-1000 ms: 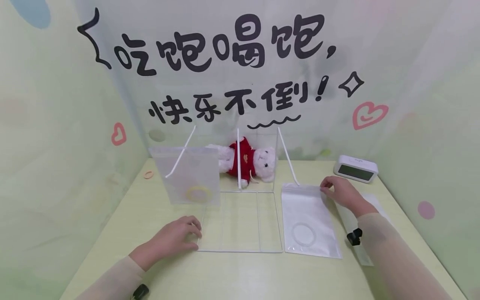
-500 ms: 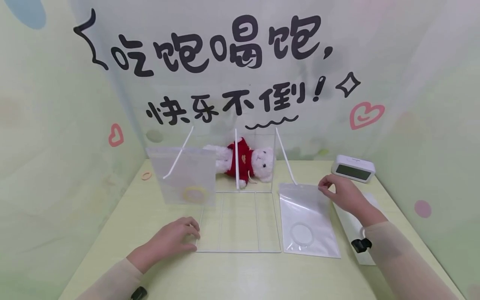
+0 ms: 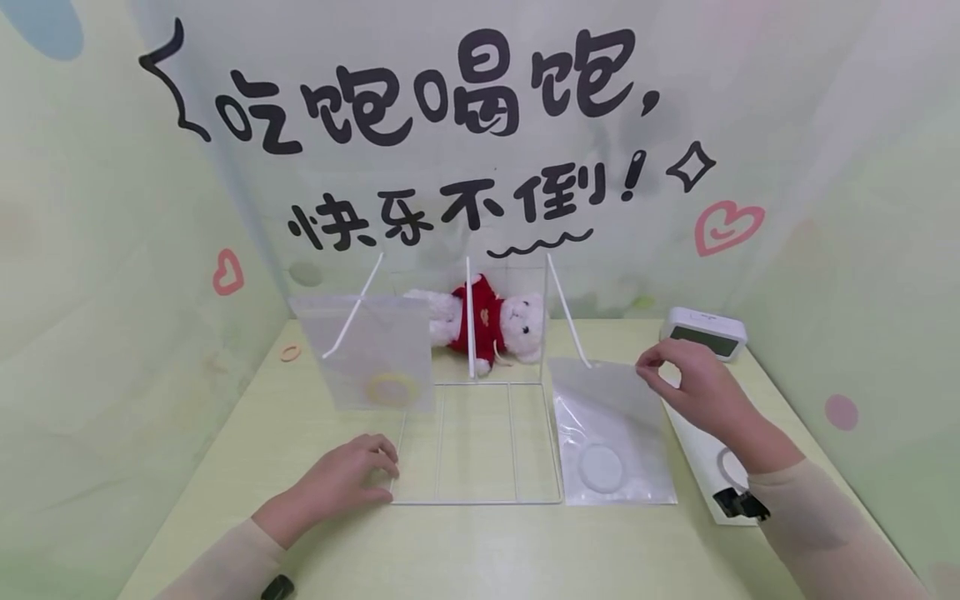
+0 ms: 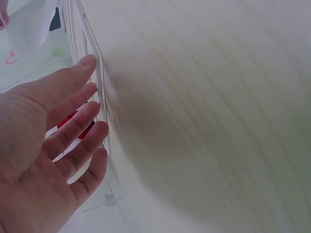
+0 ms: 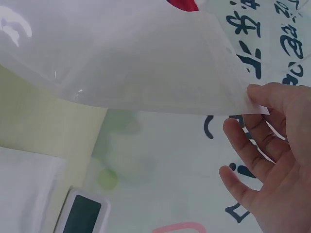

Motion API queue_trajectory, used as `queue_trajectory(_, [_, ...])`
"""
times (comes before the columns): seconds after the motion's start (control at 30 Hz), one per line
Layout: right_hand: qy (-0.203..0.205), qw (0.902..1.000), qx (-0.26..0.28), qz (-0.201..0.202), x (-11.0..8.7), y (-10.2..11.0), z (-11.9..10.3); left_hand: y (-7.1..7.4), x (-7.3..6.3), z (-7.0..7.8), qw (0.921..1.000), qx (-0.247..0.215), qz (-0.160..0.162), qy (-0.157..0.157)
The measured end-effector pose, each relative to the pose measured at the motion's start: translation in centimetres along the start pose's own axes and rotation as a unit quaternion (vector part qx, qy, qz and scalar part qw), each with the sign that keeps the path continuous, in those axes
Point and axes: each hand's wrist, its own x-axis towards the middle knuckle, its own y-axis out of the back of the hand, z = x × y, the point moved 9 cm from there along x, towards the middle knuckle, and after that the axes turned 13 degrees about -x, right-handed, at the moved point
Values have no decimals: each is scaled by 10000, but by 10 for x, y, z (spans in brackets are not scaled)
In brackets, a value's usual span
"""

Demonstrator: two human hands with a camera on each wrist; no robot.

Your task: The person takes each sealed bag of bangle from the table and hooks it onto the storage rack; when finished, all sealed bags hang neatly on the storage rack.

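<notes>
Over on the left, our left hand (image 3: 330,479) has its fingers kinda loosely spread, touching the side of the white wire rack (image 3: 470,325). We've got a clear bag (image 3: 371,346) with a yellow ring showing in it, hung off the left prong. Some plush toy (image 3: 491,321) lies behind the rack. Just right of it is the second bag (image 3: 618,417), top corner pinched by our right hand (image 3: 693,387), near a white clock (image 3: 703,332).

On the pale backdrop (image 3: 615,258), I can read black Chinese writing in two rows: the upper row (image 3: 486,83) says “吃饱喝饱,” and the lower row (image 3: 472,207), just beneath, says “快乐不倒!”
</notes>
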Motion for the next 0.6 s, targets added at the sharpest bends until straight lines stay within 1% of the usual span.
queue_trajectory(0.13, [250,9992,-16,325,5,20,-15,0,1,2,10000,18,2,-10])
queue_trajectory(0.33, [413,9971,-2,645,15,44,-29,0,0,2,10000,52,19,-7])
queue_trajectory(0.47, [512,9960,83,734,18,58,-41,0,0,2,10000,35,18,-2])
queue_trajectory(0.6, [557,9964,110,636,21,69,-55,0,1,3,10000,20,25,13])
